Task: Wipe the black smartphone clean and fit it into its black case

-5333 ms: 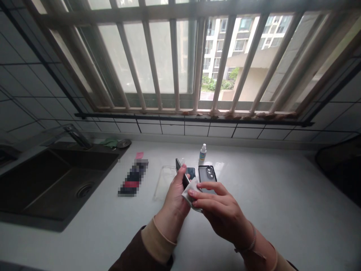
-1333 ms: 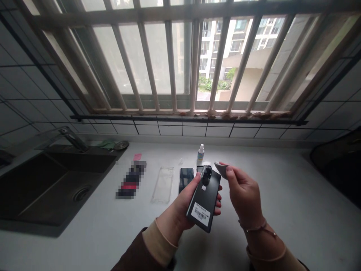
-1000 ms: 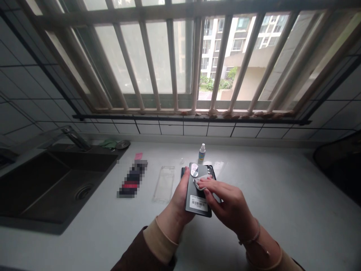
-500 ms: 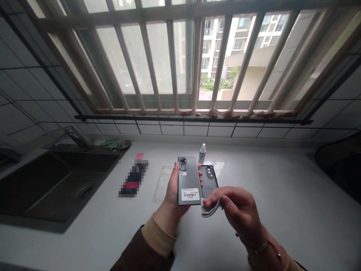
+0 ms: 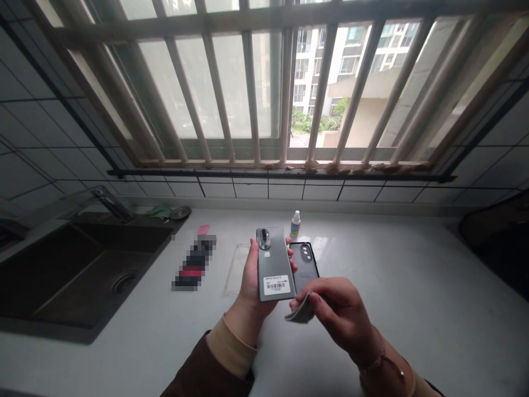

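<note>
Left hand (image 5: 248,284) clasping phone (image 5: 275,264) (rectangular), smooth-backed

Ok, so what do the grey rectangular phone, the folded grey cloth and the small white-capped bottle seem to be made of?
Grey rectangular phone: back probably glass or plastic, smooth with a soft sheen; I can't tell which. Folded grey cloth: likely thin matte fabric, since it curves softly. Small white-capped bottle: probably plastic, looking smooth and opaque white at the top.

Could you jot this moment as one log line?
left hand: holds OPPO phone, back toward camera | right hand: pinches gray cloth near phone's lower edge | counter: black-rimmed phone case, upright white-capped bottle
</note>
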`<state>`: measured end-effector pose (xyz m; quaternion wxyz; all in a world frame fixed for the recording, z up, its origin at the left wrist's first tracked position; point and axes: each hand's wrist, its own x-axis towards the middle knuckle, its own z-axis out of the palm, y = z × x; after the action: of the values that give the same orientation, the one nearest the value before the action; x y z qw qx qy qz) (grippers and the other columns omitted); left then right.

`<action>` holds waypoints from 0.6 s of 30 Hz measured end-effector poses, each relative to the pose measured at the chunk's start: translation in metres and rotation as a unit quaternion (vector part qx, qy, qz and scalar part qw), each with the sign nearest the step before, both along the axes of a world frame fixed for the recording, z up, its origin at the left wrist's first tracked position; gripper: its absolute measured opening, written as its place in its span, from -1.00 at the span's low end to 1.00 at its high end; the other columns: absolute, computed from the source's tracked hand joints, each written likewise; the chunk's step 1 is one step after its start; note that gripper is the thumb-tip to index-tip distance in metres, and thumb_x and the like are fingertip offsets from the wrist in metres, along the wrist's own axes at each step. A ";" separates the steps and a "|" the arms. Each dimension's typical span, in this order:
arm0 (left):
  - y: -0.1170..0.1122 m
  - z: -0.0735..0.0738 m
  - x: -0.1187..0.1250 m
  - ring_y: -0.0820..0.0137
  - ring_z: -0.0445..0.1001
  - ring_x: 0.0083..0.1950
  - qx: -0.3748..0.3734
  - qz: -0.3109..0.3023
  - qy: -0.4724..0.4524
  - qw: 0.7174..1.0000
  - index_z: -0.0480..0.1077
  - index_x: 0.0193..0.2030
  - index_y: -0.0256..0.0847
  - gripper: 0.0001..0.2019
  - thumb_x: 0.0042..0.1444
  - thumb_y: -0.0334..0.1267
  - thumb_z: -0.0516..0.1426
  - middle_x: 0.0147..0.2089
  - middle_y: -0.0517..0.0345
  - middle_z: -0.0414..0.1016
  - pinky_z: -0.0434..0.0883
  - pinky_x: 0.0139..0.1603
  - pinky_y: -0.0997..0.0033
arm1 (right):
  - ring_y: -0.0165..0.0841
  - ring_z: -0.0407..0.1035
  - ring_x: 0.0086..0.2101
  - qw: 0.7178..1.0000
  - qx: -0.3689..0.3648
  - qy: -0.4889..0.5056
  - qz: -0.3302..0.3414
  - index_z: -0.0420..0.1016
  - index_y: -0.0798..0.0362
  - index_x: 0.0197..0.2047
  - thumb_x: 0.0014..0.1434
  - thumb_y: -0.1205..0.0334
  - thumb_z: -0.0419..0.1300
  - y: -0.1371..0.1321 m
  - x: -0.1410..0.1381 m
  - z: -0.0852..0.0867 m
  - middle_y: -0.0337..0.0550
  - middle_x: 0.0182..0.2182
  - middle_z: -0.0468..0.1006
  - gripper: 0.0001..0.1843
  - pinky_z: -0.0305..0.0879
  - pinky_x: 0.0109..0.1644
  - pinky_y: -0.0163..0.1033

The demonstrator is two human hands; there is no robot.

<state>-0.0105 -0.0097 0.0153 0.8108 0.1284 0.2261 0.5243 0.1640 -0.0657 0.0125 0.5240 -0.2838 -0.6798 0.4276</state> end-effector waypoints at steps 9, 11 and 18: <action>0.003 0.002 0.001 0.22 0.63 -0.23 -0.024 0.085 0.039 0.995 0.54 0.16 -0.44 -0.27 0.39 0.30 0.03 -0.22 -0.13 0.60 0.66 -0.09 0.15 | -0.31 0.57 -0.41 0.976 -0.174 0.120 -0.053 0.69 0.06 -0.19 0.42 -0.04 0.25 0.029 0.021 -0.020 -0.08 -0.33 0.73 -0.65 0.49 -0.36 -0.27; 0.003 0.001 0.000 0.26 0.61 -0.29 -0.023 0.068 0.042 0.997 0.54 0.17 -0.41 -0.29 0.38 0.29 0.05 -0.22 -0.11 0.59 0.66 -0.18 0.19 | -0.33 0.55 -0.32 0.947 -0.189 0.121 -0.232 0.70 0.06 -0.17 0.35 -0.10 0.30 0.050 0.037 -0.030 -0.11 -0.28 0.72 -0.62 0.47 -0.27 -0.32; 0.006 -0.003 0.001 0.33 0.57 -0.38 -0.040 0.026 0.046 0.998 0.51 0.16 -0.40 -0.32 0.39 0.28 0.04 -0.25 -0.05 0.56 0.61 -0.38 0.32 | -0.25 0.54 -0.29 0.850 -0.251 0.131 -0.444 0.68 0.11 -0.18 0.06 -0.23 0.36 0.101 0.083 -0.072 -0.11 -0.31 0.71 -0.46 0.50 -0.26 -0.26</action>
<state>-0.0099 -0.0035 0.0125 0.7901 0.1137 0.2876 0.5292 0.2467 0.0349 -0.0591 0.6531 -0.6185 -0.2757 0.3389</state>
